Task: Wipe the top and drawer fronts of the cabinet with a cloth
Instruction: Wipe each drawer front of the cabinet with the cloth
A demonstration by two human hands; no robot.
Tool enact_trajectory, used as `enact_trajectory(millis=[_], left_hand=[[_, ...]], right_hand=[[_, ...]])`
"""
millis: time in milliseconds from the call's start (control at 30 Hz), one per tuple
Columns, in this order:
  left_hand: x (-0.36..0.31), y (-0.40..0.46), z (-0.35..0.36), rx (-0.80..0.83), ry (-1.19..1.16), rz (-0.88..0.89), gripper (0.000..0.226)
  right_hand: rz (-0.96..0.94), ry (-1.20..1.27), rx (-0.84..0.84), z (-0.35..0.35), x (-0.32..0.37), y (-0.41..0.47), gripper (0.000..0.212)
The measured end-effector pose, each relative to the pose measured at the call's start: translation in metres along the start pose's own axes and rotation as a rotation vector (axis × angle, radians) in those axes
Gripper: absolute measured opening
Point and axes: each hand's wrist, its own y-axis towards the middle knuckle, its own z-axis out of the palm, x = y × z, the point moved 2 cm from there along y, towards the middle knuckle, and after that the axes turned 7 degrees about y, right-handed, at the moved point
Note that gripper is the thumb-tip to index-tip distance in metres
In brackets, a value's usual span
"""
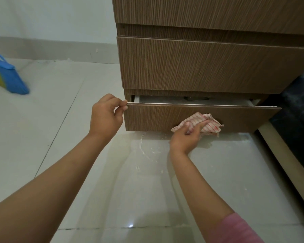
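The tall brown wood-grain cabinet stands on a pale glossy tiled floor, against a light wall, and its lowest drawer — a wide, shallow drawer with a matching wood-grain front — is pulled partly out, while the larger drawer front above it sits closed. Only a narrow strip of the open drawer's pale interior shows behind the front's top edge, with something small and dark at the back that is too shadowed to make out; what else it holds cannot be told. The left hand pinches the top left corner of the drawer front, thumb beneath the thin edge and curled fingers over it. The crumpled white cloth with thin red checks lies against the face of that front, right of its centre and near its lower edge, and the right hand holds it there from below and to the left, fingers curled into the fabric and pressing it onto the wood. A pink sleeve shows at the right forearm near the bottom of the view. Whitish smears mark the tiles just below the drawer. Far to the left, well apart from the cabinet, a blue and yellow broom head rests on the floor.
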Motion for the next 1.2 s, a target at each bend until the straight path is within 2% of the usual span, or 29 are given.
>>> enact_trajectory(millis=[100,300,400,500,767,933,1200], left_hand=[[0.003,0.0,0.001,-0.005,-0.046,-0.023,0.006],[0.006,0.001,0.002,-0.012,-0.135,-0.064,0.005],[0.008,0.002,0.002,-0.008,-0.183,-0.092,0.006],[0.008,0.003,0.001,0.004,-0.187,-0.083,0.007],[0.008,0.008,0.002,0.013,-0.191,-0.075,0.005],[0.008,0.007,0.004,0.007,-0.219,-0.114,0.006],[0.006,0.011,0.01,-0.011,-0.204,-0.132,0.004]], right_hand=[[-0.01,0.046,-0.01,0.006,0.015,-0.007,0.062],[-0.263,0.092,0.065,0.038,0.036,-0.063,0.058],[-0.362,0.068,0.171,0.056,0.021,-0.092,0.054],[-0.38,0.016,0.264,0.075,0.003,-0.115,0.059],[-0.326,-0.037,0.327,0.082,-0.029,-0.127,0.064],[-0.204,-0.008,0.185,0.063,-0.034,-0.088,0.069],[-0.193,-0.069,0.068,0.029,-0.024,-0.023,0.069]])
